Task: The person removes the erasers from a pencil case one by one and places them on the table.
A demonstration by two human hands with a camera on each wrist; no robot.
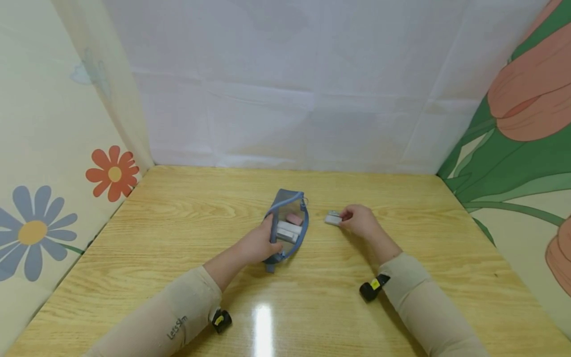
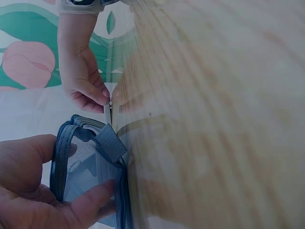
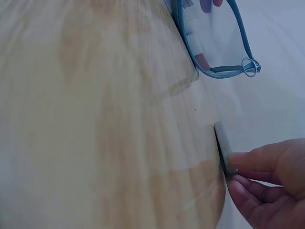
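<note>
- White cloth (image 1: 290, 99) backs the wood-grain bench (image 1: 308, 302).
- Left hand (image 1: 258, 244) grips the mesh pouch (image 1: 286, 194) toward the back edge; best held wide.
- Right hand (image 1: 360, 221) pinches a small grey block (image 1: 332, 218) nearer the right edge; best kept level.

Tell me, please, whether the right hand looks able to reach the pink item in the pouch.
Probably yes: the pouch gapes open, the pink item shows through its mouth, and the left hand grips the side away from the right hand, which would likely have to release the pale item first.
</note>
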